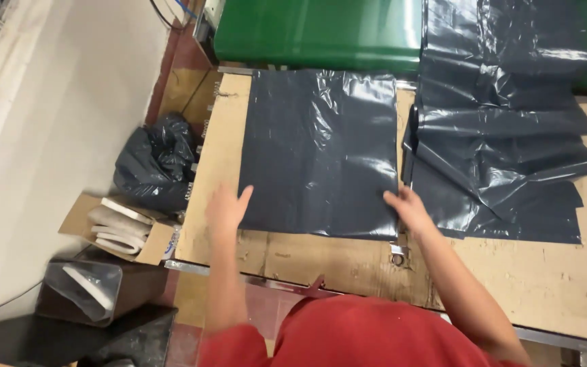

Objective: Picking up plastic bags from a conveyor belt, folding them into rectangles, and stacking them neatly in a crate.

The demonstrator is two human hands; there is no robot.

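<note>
- Dark grey plastic bag [321,153] lies flat on the cardboard-topped worktable [348,261], its far edge close to the green machine housing [317,30]; both hands work its near edge.
- Right hand [407,207] rests on the bag's near right corner, fingers loosely bent and pressing on the film; whether it pinches the edge or only presses, I cannot tell.
- Left hand [225,207] is spread wide, slightly blurred, at the bag's near left corner, touching or just beside the edge, grasping nothing.
- Bag film looks thin, light, limp and slick, with shiny creases; it would likely slide and crumple easily, so the corners and the straight edge seem the best places to take hold.
- Just right of it lies a pile of similar grey bags [504,122], overlapping in loose folds.
- Left of the table, lower down, sit a crumpled black bag [154,163] and an open carton of white folded items [120,228].
</note>
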